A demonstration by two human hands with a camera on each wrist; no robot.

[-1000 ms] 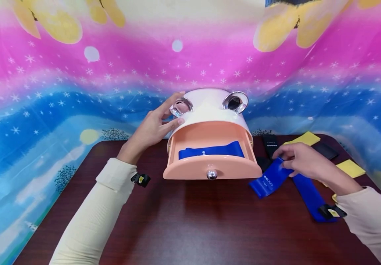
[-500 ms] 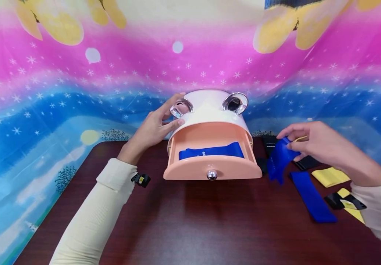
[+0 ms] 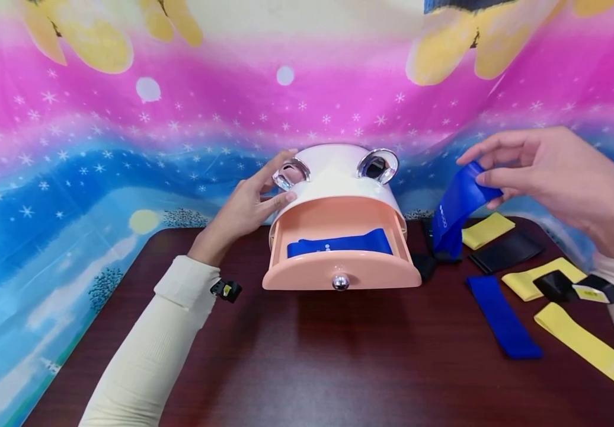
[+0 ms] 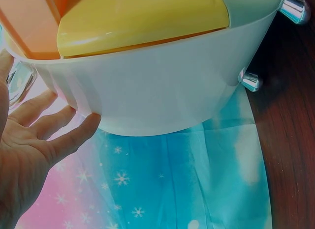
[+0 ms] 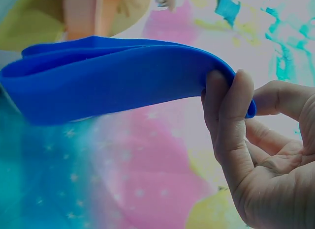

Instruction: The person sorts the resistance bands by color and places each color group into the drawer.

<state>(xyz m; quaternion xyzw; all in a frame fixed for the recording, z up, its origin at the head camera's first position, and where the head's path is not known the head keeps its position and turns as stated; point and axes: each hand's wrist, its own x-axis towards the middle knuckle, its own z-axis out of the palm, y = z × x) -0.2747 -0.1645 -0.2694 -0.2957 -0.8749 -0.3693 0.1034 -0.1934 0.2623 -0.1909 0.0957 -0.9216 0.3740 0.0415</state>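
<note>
A white storage box [image 3: 333, 169] with two chrome-rimmed eyes stands at the back of the table, its peach drawer [image 3: 307, 274] pulled out. One blue resistance band [image 3: 360, 242] lies inside the drawer. My left hand [image 3: 245, 204] rests on the box's left side, thumb at the front edge; the left wrist view has its fairly straight fingers [image 4: 74, 135] touching the white wall. Right of the box, my right hand [image 3: 568, 178] pinches a folded blue resistance band [image 3: 456, 207] above the table. In the right wrist view this band [image 5: 113, 81] stretches out from thumb and fingers.
Another blue band [image 3: 504, 320] lies on the table [image 3: 339, 367] to the right. Around it are yellow bands [image 3: 589, 350] and black bands [image 3: 507, 250], some partly behind the right wrist or the held band. A patterned cloth [image 3: 205, 112] hangs close behind the box.
My right hand has lifted the blue band off the right side of the table, moving it up and slightly right. My left hand, the box and the drawer stay put.
</note>
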